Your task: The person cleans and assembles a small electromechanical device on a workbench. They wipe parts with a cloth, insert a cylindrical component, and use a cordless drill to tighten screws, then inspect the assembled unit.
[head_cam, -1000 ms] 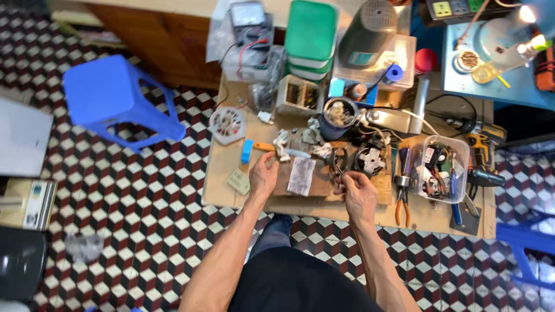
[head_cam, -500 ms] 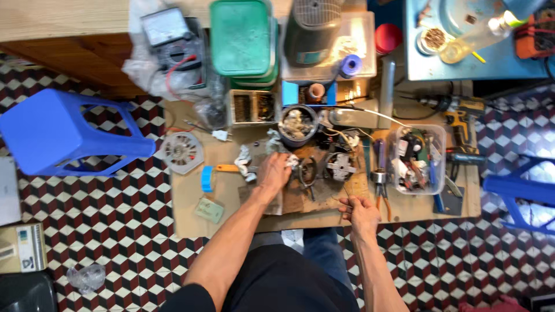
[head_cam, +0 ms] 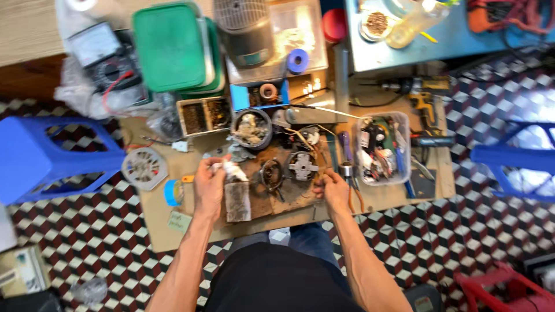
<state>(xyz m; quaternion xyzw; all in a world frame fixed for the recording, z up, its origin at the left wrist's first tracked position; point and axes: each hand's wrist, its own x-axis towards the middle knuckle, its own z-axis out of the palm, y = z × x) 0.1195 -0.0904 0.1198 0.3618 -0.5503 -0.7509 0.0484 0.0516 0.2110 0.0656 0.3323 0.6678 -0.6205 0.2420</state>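
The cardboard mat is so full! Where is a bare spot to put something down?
Bare cardboard shows along the front-left corner, beside the blue tape roll. Crowded: between the left hand and right hand, motor parts everywhere.

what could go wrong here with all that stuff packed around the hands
The left hand grips a crumpled rag beside small motor parts; a sweep might scatter them. The right hand rests at the board's edge, next to pliers, which may get knocked off. Loose wires cross the parts and may snag fingers.
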